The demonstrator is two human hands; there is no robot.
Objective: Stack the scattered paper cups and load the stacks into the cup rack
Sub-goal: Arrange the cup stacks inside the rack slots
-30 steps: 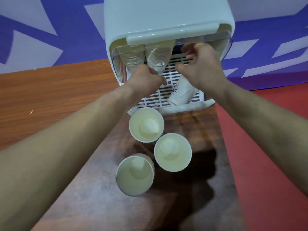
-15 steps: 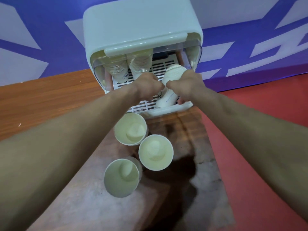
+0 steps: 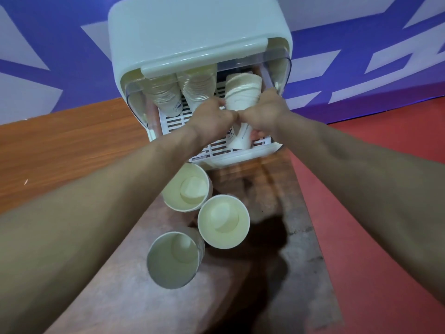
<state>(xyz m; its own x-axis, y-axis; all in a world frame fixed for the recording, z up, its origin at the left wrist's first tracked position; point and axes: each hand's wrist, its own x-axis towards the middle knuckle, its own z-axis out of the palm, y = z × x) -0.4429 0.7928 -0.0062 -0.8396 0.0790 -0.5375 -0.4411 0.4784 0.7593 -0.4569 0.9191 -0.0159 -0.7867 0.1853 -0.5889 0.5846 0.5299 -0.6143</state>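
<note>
The pale green cup rack [image 3: 192, 34] stands at the table's far edge with its clear front lid raised. Two cup stacks [image 3: 183, 92] stand inside on the left and middle of its slatted white tray [image 3: 216, 150]. A third stack of white paper cups [image 3: 243, 97] stands at the right of the tray. My left hand [image 3: 212, 116] and my right hand [image 3: 262, 114] both grip this stack around its middle, knuckles touching. Three loose cups stand open side up on the table in front: a far cup [image 3: 186, 186], a middle cup [image 3: 224, 221] and a near cup [image 3: 174, 259].
The wooden table [image 3: 60, 145] extends to the left. A red surface [image 3: 361, 189] lies to the right. A blue and white wall [image 3: 48, 56] rises behind the rack.
The stack held by my right hand has swung upright onto the right of the tray. My left hand moved right and joined the right hand on it.
</note>
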